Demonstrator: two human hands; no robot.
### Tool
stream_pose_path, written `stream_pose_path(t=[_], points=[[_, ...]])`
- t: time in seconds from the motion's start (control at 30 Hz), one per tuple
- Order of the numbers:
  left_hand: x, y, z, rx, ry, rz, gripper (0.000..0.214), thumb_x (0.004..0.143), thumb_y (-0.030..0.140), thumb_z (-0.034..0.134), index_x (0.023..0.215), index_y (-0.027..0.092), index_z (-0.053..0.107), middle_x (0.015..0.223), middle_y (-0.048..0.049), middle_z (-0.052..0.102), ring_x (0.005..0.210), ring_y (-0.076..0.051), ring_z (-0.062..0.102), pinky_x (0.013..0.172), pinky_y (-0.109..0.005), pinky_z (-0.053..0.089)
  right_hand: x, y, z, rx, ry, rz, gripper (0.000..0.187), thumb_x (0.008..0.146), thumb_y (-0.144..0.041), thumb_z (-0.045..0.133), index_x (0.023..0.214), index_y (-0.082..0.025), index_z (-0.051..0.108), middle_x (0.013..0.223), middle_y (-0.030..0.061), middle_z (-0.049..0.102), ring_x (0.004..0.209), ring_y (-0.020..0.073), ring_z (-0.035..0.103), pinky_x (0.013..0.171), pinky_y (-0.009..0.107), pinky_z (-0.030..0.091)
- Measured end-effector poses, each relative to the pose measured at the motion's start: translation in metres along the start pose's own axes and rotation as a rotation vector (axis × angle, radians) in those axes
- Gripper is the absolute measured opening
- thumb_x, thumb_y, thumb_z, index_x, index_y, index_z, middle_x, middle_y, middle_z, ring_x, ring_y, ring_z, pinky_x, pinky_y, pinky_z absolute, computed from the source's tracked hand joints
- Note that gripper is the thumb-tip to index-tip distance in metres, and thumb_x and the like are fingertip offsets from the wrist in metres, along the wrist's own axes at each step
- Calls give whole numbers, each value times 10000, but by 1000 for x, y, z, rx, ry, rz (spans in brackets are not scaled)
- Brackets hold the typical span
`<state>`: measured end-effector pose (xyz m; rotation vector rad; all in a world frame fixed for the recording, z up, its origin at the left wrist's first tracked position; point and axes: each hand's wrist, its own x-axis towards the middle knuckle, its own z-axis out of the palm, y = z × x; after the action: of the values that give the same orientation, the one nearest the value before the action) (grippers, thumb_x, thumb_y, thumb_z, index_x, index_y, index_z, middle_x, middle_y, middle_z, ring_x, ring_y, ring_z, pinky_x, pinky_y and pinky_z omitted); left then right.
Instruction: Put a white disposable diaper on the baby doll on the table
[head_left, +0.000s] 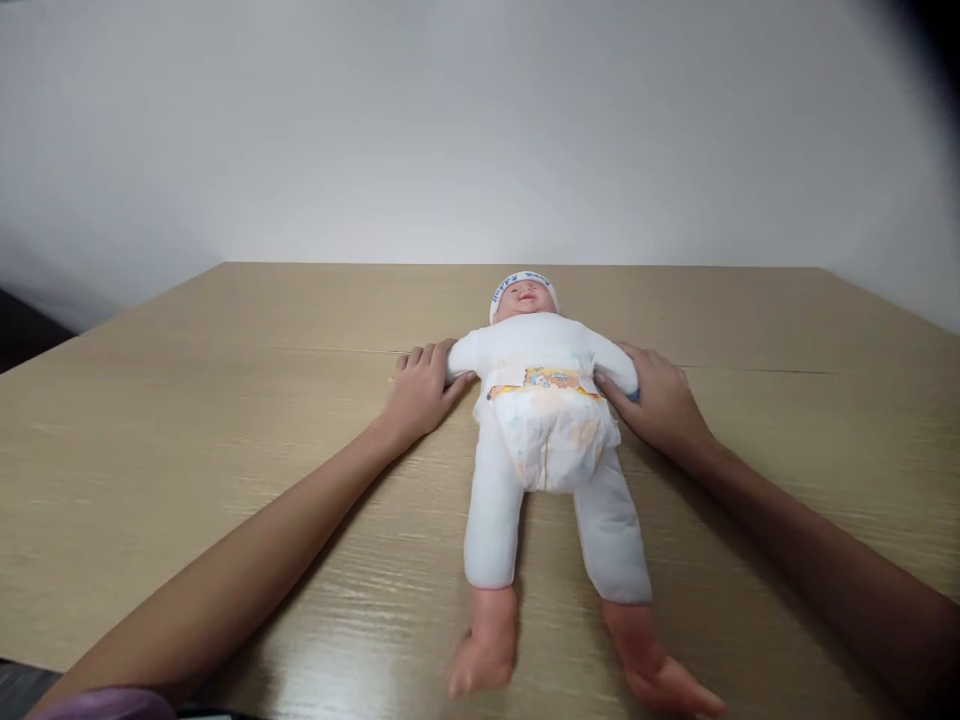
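A baby doll [536, 335] lies on its back on the table, head at the far end and bare feet toward me. It has a white cloth body, a white cap [525, 277] with blue lettering, and a white diaper [555, 430] with a printed orange waistband around its hips. My left hand [425, 388] is closed around the end of the doll's arm on the left, thumb toward its body. On the other side, my right hand [660, 400] grips the opposite arm near a blue cuff. The doll's own hands are hidden under my fingers.
The wood-grain table [225, 420] has a thin seam running across it. A plain pale wall [480, 130] stands behind its far edge. A purple sleeve [109, 703] shows at the bottom left.
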<state>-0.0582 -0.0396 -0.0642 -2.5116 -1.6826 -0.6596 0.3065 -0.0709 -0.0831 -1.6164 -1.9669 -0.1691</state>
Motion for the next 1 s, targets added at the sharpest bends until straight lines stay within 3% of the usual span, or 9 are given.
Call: stream_pose_path(t=[0.1, 0.23, 0.3, 0.4, 0.53, 0.63, 0.8, 0.9, 1.0], points=[[6, 0, -2, -8, -12, -12, 591, 1034, 572, 452, 1422, 135, 539, 1307, -185, 684, 1194, -381, 572, 1035, -490, 366, 4, -10, -2, 6, 5, 40, 479, 985, -552, 518, 1272, -188, 636, 1197, 166, 727, 1100, 380, 659, 951, 489, 490], [12, 5, -13, 14, -53, -81, 496, 991, 540, 519, 1242, 126, 628, 1150, -193, 730, 1106, -377, 625, 1003, -479, 389, 7, -37, -14, 87, 2, 236, 415, 944, -542, 574, 1140, -188, 667, 1108, 164, 754, 999, 362, 681, 812, 427, 505], [6, 15, -31, 21, -54, -109, 427, 980, 505, 523, 1140, 128, 643, 1055, -188, 740, 1014, -366, 654, 921, -447, 424, 4, -54, -30, 145, 0, 325, 418, 925, -539, 607, 1144, -188, 666, 1108, 161, 763, 980, 355, 687, 769, 403, 498], [-24, 39, -74, -58, -24, -181, 403, 938, 551, 567, 1050, 168, 622, 975, -142, 739, 868, -325, 666, 754, -378, 428, -14, -74, -66, 235, -25, 352, 415, 911, -550, 635, 1148, -211, 669, 1117, 128, 772, 960, 328, 692, 746, 377, 489], [-99, 91, -137, -253, -30, -282, 406, 848, 601, 680, 950, 229, 553, 871, -58, 708, 774, -276, 650, 648, -316, 370, -60, -85, -122, 357, -29, 313, 374, 904, -531, 644, 1131, -236, 679, 1011, 68, 775, 842, 267, 688, 701, 339, 485], [-170, 134, -161, -377, -64, -308, 414, 822, 581, 715, 906, 245, 489, 861, -52, 689, 788, -287, 653, 634, -309, 354, -103, -92, -158, 477, -44, 243, 353, 920, -476, 622, 1177, -237, 666, 1012, 54, 765, 833, 247, 683, 693, 326, 505], [-292, 183, -157, -545, -140, -289, 342, 795, 390, 713, 973, 257, 452, 918, -51, 676, 853, -308, 665, 693, -327, 407, -178, -114, -204, 520, -162, 108, 325, 944, -411, 610, 1219, -243, 660, 1086, 55, 757, 922, 256, 691, 774, 352, 549], [-366, 191, -150, -460, -249, -263, 342, 759, 335, 695, 1007, 252, 475, 941, -68, 679, 887, -327, 667, 728, -360, 449, -220, -130, -219, 454, -211, -24, 311, 950, -359, 613, 1232, -238, 662, 1171, 78, 730, 1060, 283, 676, 941, 429, 534], [-430, 185, -149, -463, -409, -253, 443, 696, 260, 729, 1107, 274, 564, 972, -65, 707, 916, -344, 694, 755, -398, 513, -260, -147, -216, 480, -317, -111, 352, 956, -384, 652, 1275, -236, 668, 1254, 103, 711, 1166, 301, 649, 1040, 472, 503]])
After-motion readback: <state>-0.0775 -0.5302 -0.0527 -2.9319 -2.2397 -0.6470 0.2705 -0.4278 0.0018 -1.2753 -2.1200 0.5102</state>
